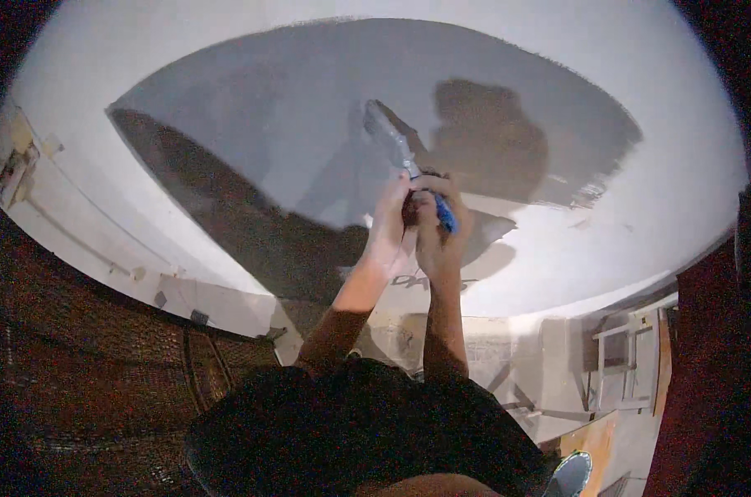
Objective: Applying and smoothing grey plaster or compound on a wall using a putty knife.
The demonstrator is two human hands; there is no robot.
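Observation:
Both of my hands are raised against a wall (657,108) and wrapped together around the blue handle of a wide putty knife (389,135). My left hand (389,228) grips from the left side. My right hand (442,224) closes over the handle from the right. The knife's grey, plaster-coated blade points up and to the left and lies against a large patch of wet grey plaster (309,108) spread over the white wall. Shadows of my hands and head fall on the patch to the right.
A dark woven surface (86,356) fills the lower left. White trim (86,240) runs along the wall's base on the left. A white frame-like stand (628,364) and a round pale container (572,474) sit at the lower right.

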